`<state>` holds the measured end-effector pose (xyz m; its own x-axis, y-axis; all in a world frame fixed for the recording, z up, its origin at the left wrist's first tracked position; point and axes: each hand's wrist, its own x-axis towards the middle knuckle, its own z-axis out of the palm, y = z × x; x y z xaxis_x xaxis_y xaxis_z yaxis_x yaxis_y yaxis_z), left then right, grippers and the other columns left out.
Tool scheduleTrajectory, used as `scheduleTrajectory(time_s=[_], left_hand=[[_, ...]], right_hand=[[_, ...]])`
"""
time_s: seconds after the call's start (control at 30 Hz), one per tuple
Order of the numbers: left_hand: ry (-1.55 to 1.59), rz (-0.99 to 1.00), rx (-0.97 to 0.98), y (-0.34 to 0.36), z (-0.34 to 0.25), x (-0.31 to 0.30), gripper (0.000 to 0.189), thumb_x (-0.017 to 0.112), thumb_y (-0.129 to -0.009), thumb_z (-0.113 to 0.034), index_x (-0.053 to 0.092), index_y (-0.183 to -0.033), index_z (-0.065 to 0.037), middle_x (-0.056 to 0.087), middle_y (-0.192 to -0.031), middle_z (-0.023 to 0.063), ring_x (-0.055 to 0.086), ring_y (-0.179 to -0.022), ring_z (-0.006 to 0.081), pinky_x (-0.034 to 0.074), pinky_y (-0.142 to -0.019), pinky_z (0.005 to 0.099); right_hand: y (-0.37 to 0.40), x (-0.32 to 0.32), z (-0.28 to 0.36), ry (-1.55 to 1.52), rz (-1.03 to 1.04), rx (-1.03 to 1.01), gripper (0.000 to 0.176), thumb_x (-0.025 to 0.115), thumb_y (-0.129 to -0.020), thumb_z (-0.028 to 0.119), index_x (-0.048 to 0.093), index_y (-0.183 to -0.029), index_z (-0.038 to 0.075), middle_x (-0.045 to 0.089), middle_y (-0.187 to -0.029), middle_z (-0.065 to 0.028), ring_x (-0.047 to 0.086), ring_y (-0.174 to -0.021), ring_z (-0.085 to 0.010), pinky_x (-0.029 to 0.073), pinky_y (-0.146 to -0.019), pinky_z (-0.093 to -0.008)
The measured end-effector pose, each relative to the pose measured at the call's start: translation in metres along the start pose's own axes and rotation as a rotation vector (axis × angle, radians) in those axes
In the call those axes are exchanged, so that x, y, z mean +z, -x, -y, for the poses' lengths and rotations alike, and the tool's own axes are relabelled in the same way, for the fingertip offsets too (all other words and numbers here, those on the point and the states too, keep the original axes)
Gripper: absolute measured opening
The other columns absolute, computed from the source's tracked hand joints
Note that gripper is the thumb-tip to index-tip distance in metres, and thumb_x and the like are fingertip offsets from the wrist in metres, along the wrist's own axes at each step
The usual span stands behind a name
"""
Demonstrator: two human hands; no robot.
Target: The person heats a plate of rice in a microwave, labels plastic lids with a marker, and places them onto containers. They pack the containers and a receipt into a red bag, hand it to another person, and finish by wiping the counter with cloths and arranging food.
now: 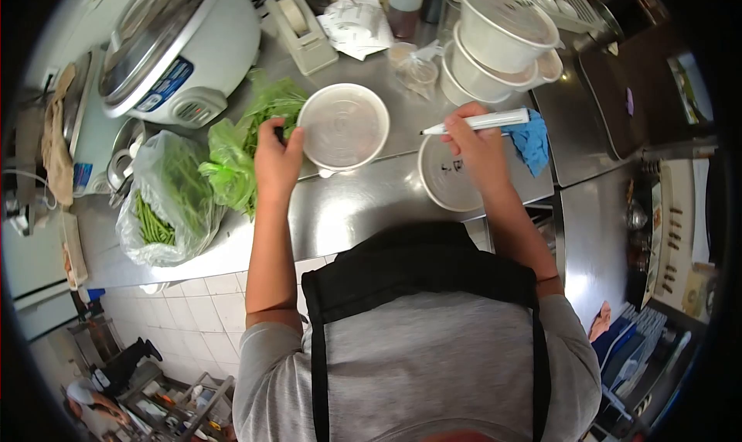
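My right hand (477,144) grips a white marker (495,120), its dark tip bare and pointing left. Below that hand lies a round lidded tub (442,180) with dark writing on its lid. Closed around a small black marker cap (279,134), my left hand (277,160) is beside a second round white tub (345,125) with a translucent lid. Leafy greens in a green plastic bag (232,163) lie just behind and left of my left hand.
A large rice cooker (185,47) stands back left, with a clear bag of green beans (170,202) in front. Stacked white tubs (502,36), a tape dispenser (301,36) and a blue cloth (530,142) sit on the steel counter (340,210). Another person (93,399) is at lower left.
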<state>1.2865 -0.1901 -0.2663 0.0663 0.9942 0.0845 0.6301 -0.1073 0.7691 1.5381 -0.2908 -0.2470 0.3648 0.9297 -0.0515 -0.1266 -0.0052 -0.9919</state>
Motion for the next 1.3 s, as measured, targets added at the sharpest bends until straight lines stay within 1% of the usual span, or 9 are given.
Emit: scheduleTrajectory(time_s=[0.1,0.13,0.23,0.3,0.37,0.47,0.73,1.03,1.3], left_hand=[[0.149,0.148,-0.024,-0.010,0.034,0.022,0.031,0.058,-0.078,-0.019,0.048,-0.098,0.002,0.056,-0.075,0.0085,0.053,-0.066,0.0142,0.042,-0.061,0.0261],[0.465,0.158,-0.165,-0.007,0.036,0.030,0.027,0.058,-0.078,-0.017,0.048,-0.095,0.002,0.056,-0.074,0.0089,0.053,-0.067,0.0160,0.043,-0.063,0.0257],[0.589,0.184,-0.279,0.019,0.034,0.037,0.026,0.057,-0.079,-0.014,0.043,-0.095,0.001,0.052,-0.070,0.0068,0.051,-0.059,0.0136,0.042,-0.054,0.0236],[0.759,0.284,-0.435,0.053,0.016,0.038,0.031,0.056,-0.080,-0.016,0.037,-0.099,-0.001,0.045,-0.061,0.0024,0.040,-0.041,0.0084,0.031,-0.036,0.0220],[0.868,0.428,-0.514,0.065,0.017,0.030,0.031,0.056,-0.081,-0.021,0.037,-0.098,-0.003,0.042,-0.059,0.0007,0.040,-0.042,0.0089,0.030,-0.037,0.0206],[0.919,0.329,-0.466,0.048,0.040,0.031,0.033,0.056,-0.081,-0.028,0.040,-0.094,-0.002,0.043,-0.056,0.0001,0.037,-0.040,0.0068,0.027,-0.035,0.0199],[0.984,0.357,-0.446,0.035,0.035,0.037,0.033,0.062,-0.078,-0.018,0.039,-0.095,-0.002,0.044,-0.060,0.0004,0.038,-0.041,0.0063,0.028,-0.035,0.0192],[0.997,0.376,-0.427,0.032,0.035,0.039,0.030,0.061,-0.078,-0.014,0.039,-0.096,-0.003,0.046,-0.061,0.0008,0.039,-0.042,0.0063,0.030,-0.036,0.0189],[1.021,0.370,-0.428,0.030,0.032,0.039,0.030,0.060,-0.078,-0.011,0.038,-0.096,-0.003,0.046,-0.061,0.0010,0.040,-0.043,0.0063,0.030,-0.037,0.0187]], right_hand=[[0.001,0.040,0.000,-0.017,0.127,0.025,0.014,0.057,-0.080,0.015,0.048,-0.084,0.004,0.054,-0.066,-0.0033,0.047,-0.051,-0.0049,0.037,-0.045,-0.0176],[0.000,0.052,-0.003,-0.033,0.157,0.039,0.015,0.057,-0.081,0.016,0.048,-0.085,0.004,0.054,-0.067,-0.0037,0.047,-0.052,-0.0050,0.038,-0.045,-0.0177],[-0.006,0.074,-0.020,-0.068,0.202,0.104,0.017,0.057,-0.081,0.018,0.048,-0.087,0.004,0.055,-0.068,-0.0041,0.047,-0.052,-0.0054,0.039,-0.046,-0.0180],[-0.009,0.082,-0.030,-0.111,0.186,0.178,0.017,0.058,-0.080,0.017,0.049,-0.086,0.004,0.055,-0.067,-0.0036,0.048,-0.053,-0.0053,0.039,-0.046,-0.0182],[-0.017,0.081,-0.037,0.082,0.163,0.017,0.017,0.059,-0.079,0.017,0.050,-0.083,0.003,0.056,-0.066,-0.0031,0.049,-0.054,-0.0051,0.039,-0.047,-0.0188],[-0.019,0.085,-0.040,0.189,0.141,-0.052,0.015,0.058,-0.078,0.016,0.050,-0.080,0.003,0.057,-0.066,-0.0038,0.048,-0.053,-0.0050,0.038,-0.048,-0.0189],[-0.018,0.096,-0.052,0.363,0.130,-0.252,0.016,0.063,-0.070,0.012,0.051,-0.066,0.002,0.052,-0.056,-0.0022,0.046,-0.050,-0.0069,0.037,-0.045,-0.0236],[-0.015,0.092,-0.040,0.395,0.250,-0.032,0.011,0.059,-0.071,0.007,0.050,-0.066,0.004,0.050,-0.059,0.0015,0.044,-0.054,-0.0047,0.036,-0.048,-0.0215],[-0.026,0.086,-0.044,0.419,0.146,-0.146,0.015,0.060,-0.068,0.013,0.049,-0.064,0.004,0.050,-0.053,-0.0034,0.046,-0.049,-0.0088,0.037,-0.046,-0.0260]])
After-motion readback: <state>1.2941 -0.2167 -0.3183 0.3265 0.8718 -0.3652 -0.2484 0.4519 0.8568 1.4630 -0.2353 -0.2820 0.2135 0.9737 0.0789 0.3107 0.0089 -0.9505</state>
